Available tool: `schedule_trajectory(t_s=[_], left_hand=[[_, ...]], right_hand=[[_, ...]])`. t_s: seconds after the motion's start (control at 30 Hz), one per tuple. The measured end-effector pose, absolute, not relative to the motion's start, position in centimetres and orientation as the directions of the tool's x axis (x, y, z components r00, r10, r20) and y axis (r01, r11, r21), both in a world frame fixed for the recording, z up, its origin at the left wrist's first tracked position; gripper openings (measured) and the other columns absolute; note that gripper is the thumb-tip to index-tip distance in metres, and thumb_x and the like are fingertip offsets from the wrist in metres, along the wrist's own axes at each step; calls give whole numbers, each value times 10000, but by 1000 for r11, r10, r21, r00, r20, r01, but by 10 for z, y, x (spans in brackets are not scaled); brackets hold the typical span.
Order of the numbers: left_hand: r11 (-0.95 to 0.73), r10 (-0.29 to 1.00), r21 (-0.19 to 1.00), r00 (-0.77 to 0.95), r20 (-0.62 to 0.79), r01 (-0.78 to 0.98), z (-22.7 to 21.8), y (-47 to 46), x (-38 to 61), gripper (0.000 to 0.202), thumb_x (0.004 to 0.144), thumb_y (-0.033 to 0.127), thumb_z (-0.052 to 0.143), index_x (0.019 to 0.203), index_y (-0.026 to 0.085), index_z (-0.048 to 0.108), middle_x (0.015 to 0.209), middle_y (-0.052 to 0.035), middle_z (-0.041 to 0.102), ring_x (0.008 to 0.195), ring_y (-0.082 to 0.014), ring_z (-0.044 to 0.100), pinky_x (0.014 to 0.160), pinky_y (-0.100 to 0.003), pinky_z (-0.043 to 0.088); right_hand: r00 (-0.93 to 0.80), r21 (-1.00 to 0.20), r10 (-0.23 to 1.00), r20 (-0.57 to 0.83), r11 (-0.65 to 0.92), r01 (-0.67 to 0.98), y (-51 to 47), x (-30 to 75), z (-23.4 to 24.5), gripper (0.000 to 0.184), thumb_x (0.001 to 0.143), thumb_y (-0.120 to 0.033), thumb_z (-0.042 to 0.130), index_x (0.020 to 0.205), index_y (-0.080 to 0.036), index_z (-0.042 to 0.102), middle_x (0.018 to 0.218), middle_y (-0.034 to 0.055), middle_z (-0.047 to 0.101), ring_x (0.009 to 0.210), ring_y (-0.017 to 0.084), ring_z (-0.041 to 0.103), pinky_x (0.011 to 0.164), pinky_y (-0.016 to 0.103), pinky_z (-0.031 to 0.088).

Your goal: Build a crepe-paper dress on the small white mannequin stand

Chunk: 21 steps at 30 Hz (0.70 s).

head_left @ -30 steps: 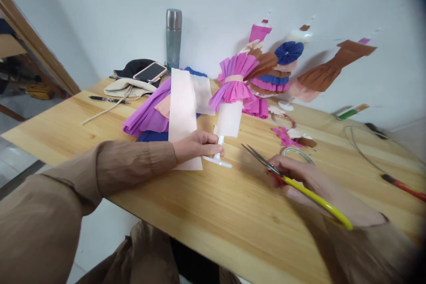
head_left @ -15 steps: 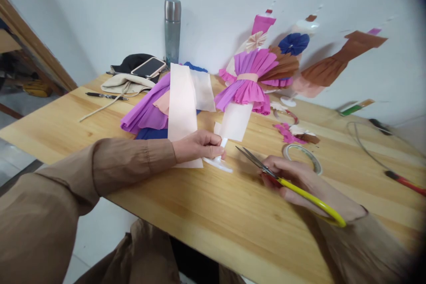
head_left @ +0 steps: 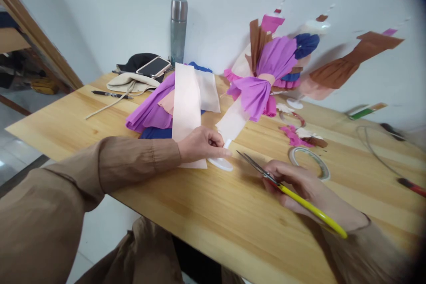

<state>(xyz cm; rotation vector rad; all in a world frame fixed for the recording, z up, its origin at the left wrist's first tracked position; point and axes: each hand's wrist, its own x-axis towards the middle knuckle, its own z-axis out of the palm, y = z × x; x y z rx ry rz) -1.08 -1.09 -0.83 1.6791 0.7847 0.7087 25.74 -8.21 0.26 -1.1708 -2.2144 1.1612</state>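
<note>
clamps one paper-dressed figure (head_left: 256, 97) by its white stem (head_left: 227, 143) in the nearer left hand (head_left: 203, 144), slanting its long axis up and rightward above the surface (head_left: 199, 204). holds one pair of scissors (head_left: 292, 194) in the right hand (head_left: 309, 182), aimed at the stem but apart. counts three more figures (head_left: 346, 69) behind.

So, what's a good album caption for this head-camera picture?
Left hand grips the white stand of a purple-frilled figure; right hand holds scissors.
</note>
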Motion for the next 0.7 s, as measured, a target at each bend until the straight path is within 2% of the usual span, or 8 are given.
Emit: schedule_trajectory(t_s=[0.13, 0.37, 0.57, 0.7], left_hand=[[-188, 793, 973, 605, 68, 137, -12, -10, -10, 450, 647, 441, 747, 489, 147, 445, 510, 65, 357, 511, -43, 311, 485, -221, 201], [-158, 760, 977, 650, 25, 147, -9, -17, -5, 494, 612, 490, 777, 471, 143, 455, 491, 65, 379, 501, -41, 323, 484, -217, 216], [-152, 784, 973, 620, 11, 175, -6, -19, -4, 521, 590, 507, 773, 447, 152, 420, 474, 72, 356, 496, -40, 305, 479, -220, 199], [-167, 830, 960, 558, 15, 223, -9, -17, -5, 492, 584, 479, 771, 453, 158, 422, 461, 78, 344, 495, -45, 303, 480, -229, 191]], right_hand=[[-524, -832, 852, -12, 282, 478, -84, 250, 2, 432, 848, -634, 586, 843, -202, 574, 699, 21, 550, 608, 141, 459, 551, 278, 367], [-574, -888, 816, -65, 215, 406, -80, 247, 2, 505, 786, -683, 642, 914, -198, 588, 725, 25, 577, 628, 145, 491, 555, 265, 396], [-510, -940, 855, -95, 92, 328, -87, 242, 2, 623, 719, -787, 621, 937, -203, 616, 704, 23, 563, 592, 132, 449, 519, 270, 350], [-586, -973, 802, -117, 24, 227, -87, 244, -6, 609, 737, -779, 601, 958, -212, 623, 654, 23, 552, 511, 118, 406, 470, 278, 311]])
